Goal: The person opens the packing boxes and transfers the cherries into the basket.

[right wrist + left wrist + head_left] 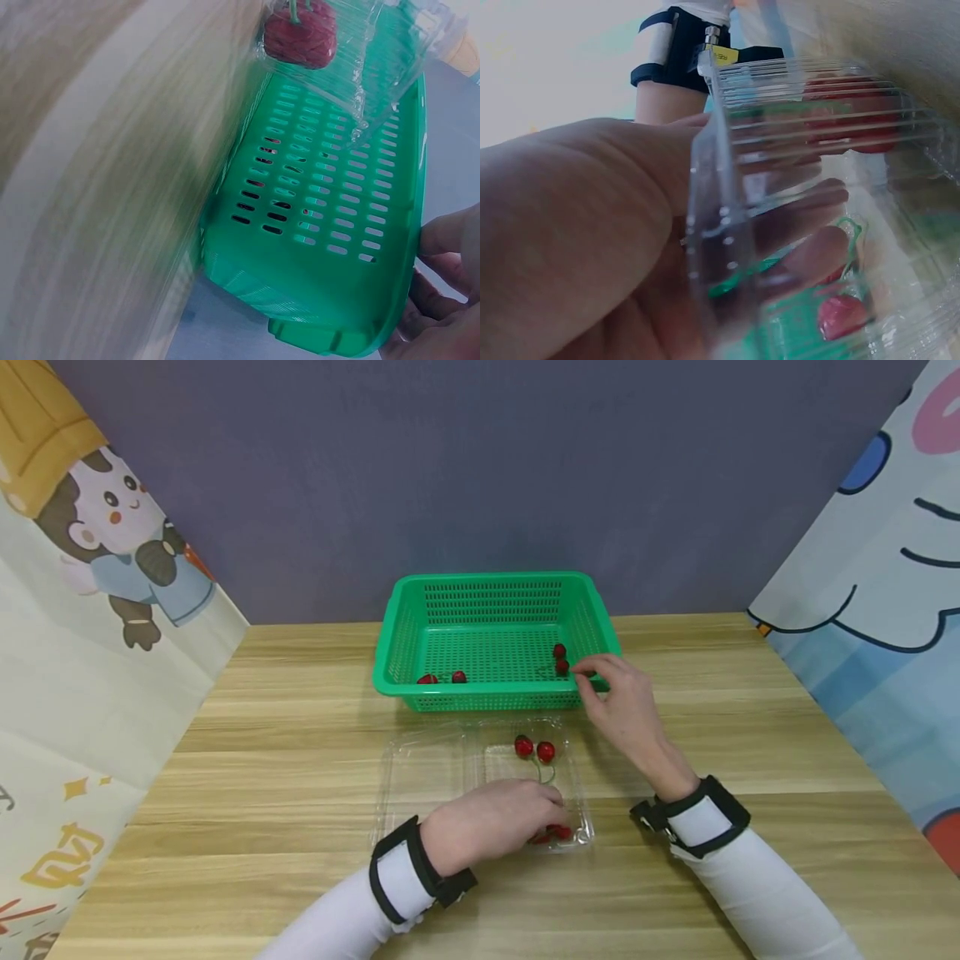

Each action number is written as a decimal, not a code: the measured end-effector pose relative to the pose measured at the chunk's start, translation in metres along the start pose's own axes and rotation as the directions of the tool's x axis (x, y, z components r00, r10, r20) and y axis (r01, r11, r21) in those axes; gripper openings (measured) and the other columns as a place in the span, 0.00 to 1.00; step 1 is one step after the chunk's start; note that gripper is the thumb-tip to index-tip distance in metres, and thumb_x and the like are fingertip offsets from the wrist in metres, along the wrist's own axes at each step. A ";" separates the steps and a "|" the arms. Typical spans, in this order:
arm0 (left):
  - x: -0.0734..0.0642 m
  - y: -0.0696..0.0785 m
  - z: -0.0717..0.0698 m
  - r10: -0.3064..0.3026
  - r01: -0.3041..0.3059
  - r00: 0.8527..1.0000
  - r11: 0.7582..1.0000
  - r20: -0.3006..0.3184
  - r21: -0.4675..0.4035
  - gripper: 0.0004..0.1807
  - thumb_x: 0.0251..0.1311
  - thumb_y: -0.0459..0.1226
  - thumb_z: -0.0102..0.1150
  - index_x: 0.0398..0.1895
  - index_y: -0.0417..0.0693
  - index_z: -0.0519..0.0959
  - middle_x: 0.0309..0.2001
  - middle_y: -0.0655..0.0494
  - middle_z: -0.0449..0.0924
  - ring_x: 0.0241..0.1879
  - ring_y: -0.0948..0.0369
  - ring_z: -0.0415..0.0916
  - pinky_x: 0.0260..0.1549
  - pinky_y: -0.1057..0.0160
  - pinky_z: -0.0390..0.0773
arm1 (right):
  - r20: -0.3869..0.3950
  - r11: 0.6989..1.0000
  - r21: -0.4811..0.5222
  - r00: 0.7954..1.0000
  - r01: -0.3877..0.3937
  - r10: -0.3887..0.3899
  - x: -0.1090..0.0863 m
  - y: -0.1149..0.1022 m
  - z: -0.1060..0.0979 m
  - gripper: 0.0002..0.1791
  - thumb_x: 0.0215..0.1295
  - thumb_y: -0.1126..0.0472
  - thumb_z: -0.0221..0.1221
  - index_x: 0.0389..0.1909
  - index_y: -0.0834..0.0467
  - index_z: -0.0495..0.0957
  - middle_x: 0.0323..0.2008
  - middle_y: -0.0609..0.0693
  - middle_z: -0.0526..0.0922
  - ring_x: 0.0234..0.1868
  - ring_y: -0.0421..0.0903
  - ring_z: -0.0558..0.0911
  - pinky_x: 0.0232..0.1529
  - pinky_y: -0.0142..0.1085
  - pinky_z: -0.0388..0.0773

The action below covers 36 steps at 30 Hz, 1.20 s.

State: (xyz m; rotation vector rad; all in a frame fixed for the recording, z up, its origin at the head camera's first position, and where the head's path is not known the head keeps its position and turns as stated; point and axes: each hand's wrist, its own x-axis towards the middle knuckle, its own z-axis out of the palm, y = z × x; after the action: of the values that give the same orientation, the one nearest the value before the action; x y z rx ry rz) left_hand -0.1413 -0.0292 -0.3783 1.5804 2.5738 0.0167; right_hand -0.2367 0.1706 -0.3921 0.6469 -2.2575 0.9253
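My left hand (498,818) reaches down into an open clear plastic clamshell box (427,768), its curled fingers on red cherries (558,832) in the near right corner. Through the clear ridged wall in the left wrist view, a large red cherry (855,116) and a green stem show by the fingers. Two more cherries (535,748) with joined stems lie at the far end of that compartment. At the green basket's (495,697) right front rim is my right hand (622,706), thumb and forefinger bent together beside two cherries (561,660); I cannot tell whether they pinch anything.
Two cherries (442,678) lie at the left front inside the basket, which has slotted walls and stands against the dark back wall (487,485). The box sits just in front of it on the wooden table (300,760). Printed cloths hang at both sides.
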 end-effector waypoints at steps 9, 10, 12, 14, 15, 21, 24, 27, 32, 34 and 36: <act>0.003 -0.001 0.003 -0.032 0.032 0.999 0.999 0.002 -0.036 0.13 0.58 0.30 0.65 0.43 0.57 0.81 0.35 0.67 0.78 0.36 0.70 0.76 0.35 0.75 0.72 | -0.002 1.000 -0.003 1.000 0.006 -0.006 0.000 0.000 0.000 0.06 0.59 0.75 0.63 0.37 0.67 0.83 0.39 0.56 0.83 0.40 0.52 0.83 0.41 0.43 0.77; 0.003 -0.002 0.003 -0.023 0.023 1.000 0.999 -0.002 -0.041 0.13 0.58 0.30 0.65 0.42 0.57 0.81 0.35 0.67 0.78 0.36 0.70 0.76 0.35 0.75 0.72 | -0.002 1.000 -0.004 1.000 0.007 -0.007 0.000 0.000 0.000 0.06 0.59 0.75 0.63 0.37 0.67 0.83 0.39 0.56 0.83 0.40 0.52 0.83 0.41 0.43 0.77; 0.003 -0.002 0.003 0.003 -0.003 1.000 0.999 -0.011 -0.054 0.13 0.58 0.30 0.65 0.42 0.57 0.81 0.36 0.67 0.78 0.37 0.71 0.76 0.36 0.76 0.72 | -0.003 1.000 -0.006 1.000 0.008 -0.008 0.000 0.000 0.000 0.06 0.59 0.75 0.63 0.37 0.67 0.83 0.39 0.56 0.83 0.40 0.52 0.83 0.41 0.44 0.77; 0.003 -0.003 0.003 0.032 -0.033 0.999 0.997 -0.017 -0.071 0.14 0.57 0.30 0.66 0.43 0.57 0.82 0.38 0.68 0.78 0.39 0.72 0.76 0.39 0.77 0.71 | -0.004 1.000 -0.008 1.000 0.009 -0.009 0.000 0.001 0.000 0.06 0.59 0.75 0.63 0.37 0.67 0.83 0.39 0.56 0.83 0.40 0.53 0.83 0.41 0.44 0.77; 0.003 -0.003 0.003 0.042 -0.043 0.999 0.996 -0.017 -0.073 0.14 0.57 0.29 0.66 0.43 0.57 0.82 0.39 0.68 0.79 0.40 0.71 0.76 0.40 0.78 0.71 | -0.003 1.000 -0.008 1.000 0.009 -0.009 0.000 0.001 0.000 0.06 0.59 0.74 0.63 0.37 0.67 0.83 0.39 0.56 0.83 0.40 0.53 0.83 0.41 0.44 0.77; 0.002 -0.004 0.002 0.039 -0.039 0.999 0.995 0.001 -0.095 0.13 0.59 0.31 0.66 0.45 0.56 0.84 0.40 0.66 0.77 0.40 0.70 0.76 0.41 0.79 0.70 | 0.006 1.000 -0.009 1.000 0.003 -0.003 -0.001 0.001 0.001 0.06 0.60 0.74 0.63 0.38 0.66 0.83 0.40 0.55 0.83 0.40 0.52 0.83 0.41 0.44 0.77; 0.002 -0.005 0.003 0.024 -0.024 1.000 0.996 -0.010 -0.081 0.10 0.60 0.34 0.65 0.43 0.58 0.84 0.37 0.66 0.74 0.37 0.70 0.74 0.38 0.78 0.70 | 0.010 1.000 -0.012 1.000 0.001 0.000 -0.001 0.000 0.000 0.06 0.60 0.74 0.63 0.38 0.66 0.83 0.40 0.55 0.83 0.40 0.52 0.83 0.40 0.43 0.77; 0.002 -0.006 0.003 0.011 -0.012 1.000 0.997 -0.012 -0.079 0.09 0.60 0.35 0.65 0.41 0.58 0.83 0.35 0.66 0.71 0.34 0.70 0.72 0.35 0.78 0.69 | 0.012 1.000 -0.015 1.000 0.000 0.000 -0.001 0.000 0.000 0.05 0.61 0.74 0.63 0.38 0.66 0.83 0.39 0.55 0.83 0.40 0.51 0.83 0.40 0.42 0.77; 0.003 -0.007 0.004 0.002 -0.002 1.000 0.994 0.004 -0.112 0.08 0.60 0.34 0.65 0.40 0.57 0.83 0.35 0.66 0.70 0.33 0.70 0.71 0.32 0.79 0.68 | 0.011 1.000 -0.025 1.000 -0.001 0.001 -0.001 0.000 0.001 0.05 0.61 0.73 0.63 0.37 0.65 0.83 0.39 0.54 0.83 0.39 0.51 0.83 0.39 0.39 0.76; 0.004 -0.007 0.005 0.005 -0.004 1.000 0.993 0.007 -0.120 0.06 0.61 0.34 0.64 0.39 0.56 0.83 0.34 0.66 0.70 0.33 0.70 0.70 0.32 0.79 0.67 | 0.011 1.000 -0.028 1.000 -0.001 0.001 -0.001 0.000 0.001 0.05 0.61 0.73 0.63 0.37 0.65 0.83 0.39 0.53 0.83 0.39 0.50 0.83 0.39 0.38 0.75; 0.004 -0.008 0.005 0.010 -0.008 1.000 0.992 0.008 -0.128 0.05 0.62 0.35 0.64 0.38 0.55 0.82 0.33 0.66 0.71 0.32 0.71 0.70 0.31 0.80 0.66 | 0.011 1.000 -0.028 1.000 -0.001 0.002 0.000 0.000 0.001 0.05 0.61 0.73 0.63 0.37 0.65 0.83 0.39 0.53 0.83 0.39 0.50 0.83 0.39 0.37 0.75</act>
State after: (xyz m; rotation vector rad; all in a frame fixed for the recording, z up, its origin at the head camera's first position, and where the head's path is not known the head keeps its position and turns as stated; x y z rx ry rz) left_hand -0.1494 -0.0292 -0.3841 1.5430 2.5043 0.1722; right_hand -0.2366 0.1701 -0.3927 0.6398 -2.2772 0.8912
